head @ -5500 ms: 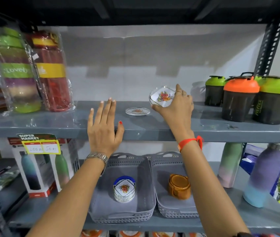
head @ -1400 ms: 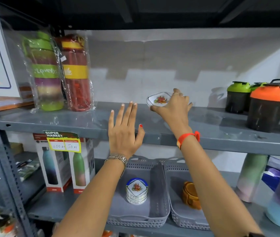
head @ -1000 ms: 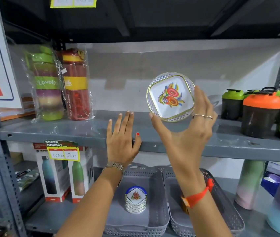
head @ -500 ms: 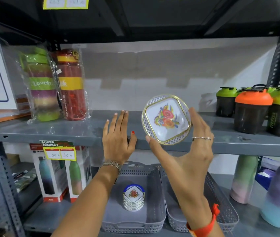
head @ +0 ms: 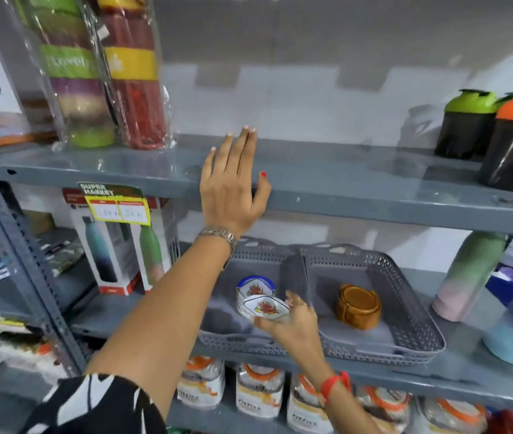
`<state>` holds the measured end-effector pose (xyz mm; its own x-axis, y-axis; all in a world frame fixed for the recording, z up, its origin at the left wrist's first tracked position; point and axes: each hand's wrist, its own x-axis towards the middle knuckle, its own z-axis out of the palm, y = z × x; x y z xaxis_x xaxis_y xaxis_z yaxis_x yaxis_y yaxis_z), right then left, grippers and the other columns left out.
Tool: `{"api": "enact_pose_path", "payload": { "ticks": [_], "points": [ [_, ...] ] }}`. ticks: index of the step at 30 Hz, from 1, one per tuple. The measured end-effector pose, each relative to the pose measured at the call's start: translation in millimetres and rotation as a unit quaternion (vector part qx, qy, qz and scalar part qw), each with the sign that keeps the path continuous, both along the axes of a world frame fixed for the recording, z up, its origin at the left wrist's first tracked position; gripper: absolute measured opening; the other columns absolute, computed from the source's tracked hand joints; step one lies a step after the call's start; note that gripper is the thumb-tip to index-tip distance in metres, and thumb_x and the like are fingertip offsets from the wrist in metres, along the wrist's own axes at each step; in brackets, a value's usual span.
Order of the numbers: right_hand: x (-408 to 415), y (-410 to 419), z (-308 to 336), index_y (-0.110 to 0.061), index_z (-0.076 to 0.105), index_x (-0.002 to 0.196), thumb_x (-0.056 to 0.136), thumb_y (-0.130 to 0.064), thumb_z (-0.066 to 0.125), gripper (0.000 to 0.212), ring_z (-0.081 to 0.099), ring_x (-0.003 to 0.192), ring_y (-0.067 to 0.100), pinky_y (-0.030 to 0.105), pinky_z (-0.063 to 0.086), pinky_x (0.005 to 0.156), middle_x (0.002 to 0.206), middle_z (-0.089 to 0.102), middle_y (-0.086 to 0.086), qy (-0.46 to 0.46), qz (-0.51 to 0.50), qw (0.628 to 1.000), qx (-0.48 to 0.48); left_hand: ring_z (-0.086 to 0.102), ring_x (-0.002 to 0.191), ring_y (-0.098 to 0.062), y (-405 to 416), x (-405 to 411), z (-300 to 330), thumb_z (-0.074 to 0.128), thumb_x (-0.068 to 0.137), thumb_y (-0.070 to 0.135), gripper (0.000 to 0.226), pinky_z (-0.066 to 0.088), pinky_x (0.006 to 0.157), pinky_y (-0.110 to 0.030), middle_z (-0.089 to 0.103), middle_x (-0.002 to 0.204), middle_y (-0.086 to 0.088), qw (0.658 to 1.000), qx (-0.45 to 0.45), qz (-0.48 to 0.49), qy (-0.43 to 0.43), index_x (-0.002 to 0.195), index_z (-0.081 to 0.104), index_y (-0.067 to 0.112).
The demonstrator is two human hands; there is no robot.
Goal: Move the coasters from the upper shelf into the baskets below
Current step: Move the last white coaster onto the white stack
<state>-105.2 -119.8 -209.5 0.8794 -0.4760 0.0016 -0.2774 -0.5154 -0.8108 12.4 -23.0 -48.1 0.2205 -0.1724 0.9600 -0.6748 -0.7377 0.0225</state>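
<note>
Coaster (head: 266, 306) now sits low in the right hand (head: 292, 324), down at the left basket (head: 236, 338), where half a second ago it was held up in front of the upper shelf (head: 358, 183) with its flowered face to the camera. It is tilted nearly flat and hovers just at 5 o'clock of the coaster stack (head: 254, 289) standing in that basket, overlapping the stack's front edge; whether they touch I cannot tell. Right fingers (head: 295, 300) clasp the coaster by its rim, thumb at its near edge. Left hand (head: 233, 189) lies where it was, palm on the shelf's front lip, fingers straight and loose, gripping nothing. At 3 o'clock of the stack, in the right basket (head: 417, 324), stands the brown holder (head: 358, 306), well apart from the hand. The upper shelf's middle shows no coaster.
</note>
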Motion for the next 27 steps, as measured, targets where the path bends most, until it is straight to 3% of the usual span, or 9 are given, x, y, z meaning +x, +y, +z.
{"api": "enact_pose_path", "payload": {
  "ticks": [6,13,18,22,24,27],
  "points": [
    [64.0,0.8,-34.6,-0.009,0.061,0.106,0.057,-0.058,0.081,0.073,0.063,0.105,0.027,0.039,0.048,0.098,0.106,0.071,0.01,0.076,0.011,0.996,-0.045,0.043,0.131,-0.027,-0.3,3.6,-1.0,0.041,0.085,0.031,0.06,0.031,0.107,-0.042,0.047,0.143,-0.007,1.0,-0.006,0.009,-0.015,0.14,0.045,0.007],
    [106.5,1.4,-55.7,-0.014,0.07,0.095,0.063,-0.055,0.074,0.053,0.067,0.095,0.028,0.041,0.051,0.091,0.098,0.074,0.009,0.033,0.041,0.99,-0.128,0.046,0.129,-0.027,-2.7,4.4,0.2,0.042,0.084,0.031,0.058,0.036,0.101,-0.04,0.051,0.139,-0.006,0.999,-0.014,0.01,-0.032,0.136,0.049,0.007],
    [117.7,-3.3,-61.6,-0.01,0.063,0.108,0.07,-0.057,0.071,0.061,0.05,0.119,0.035,0.052,0.03,0.111,0.115,0.065,0.013,0.109,0.046,0.959,-0.259,0.047,0.128,-0.027,-2.6,5.7,0.0,0.043,0.083,0.03,0.057,0.04,0.098,-0.04,0.053,0.138,-0.006,0.999,-0.015,0.005,-0.036,0.135,0.051,0.006],
    [119.3,-6.3,-60.7,-0.012,0.063,0.109,0.07,-0.059,0.07,0.061,0.041,0.122,0.033,0.054,0.032,0.107,0.12,0.06,0.012,0.129,0.062,0.936,-0.321,0.049,0.126,-0.028,-2.8,6.0,0.2,0.043,0.083,0.03,0.057,0.045,0.09,-0.039,0.054,0.136,-0.007,0.999,-0.014,0.007,-0.04,0.133,0.052,0.005],
    [124.5,-9.3,-58.4,-0.014,0.057,0.12,0.066,-0.062,0.071,0.074,0.036,0.125,0.035,0.056,0.031,0.107,0.13,0.051,0.014,0.136,0.076,0.933,-0.324,0.049,0.126,-0.028,-3.0,5.7,0.1,0.043,0.083,0.03,0.057,0.046,0.089,-0.039,0.054,0.136,-0.007,0.999,-0.014,0.006,-0.041,0.133,0.053,0.005],
    [138.7,-16.5,-52.3,-0.017,0.024,0.146,0.059,-0.071,0.071,0.113,0.019,0.141,0.038,0.066,0.013,0.112,0.153,0.025,0.016,0.18,0.12,0.93,-0.298,0.049,0.126,-0.028,-3.1,5.9,0.0,0.043,0.083,0.03,0.057,0.046,0.089,-0.039,0.054,0.136,-0.008,0.999,-0.017,0.002,-0.043,0.133,0.053,0.005]
  ]
}}
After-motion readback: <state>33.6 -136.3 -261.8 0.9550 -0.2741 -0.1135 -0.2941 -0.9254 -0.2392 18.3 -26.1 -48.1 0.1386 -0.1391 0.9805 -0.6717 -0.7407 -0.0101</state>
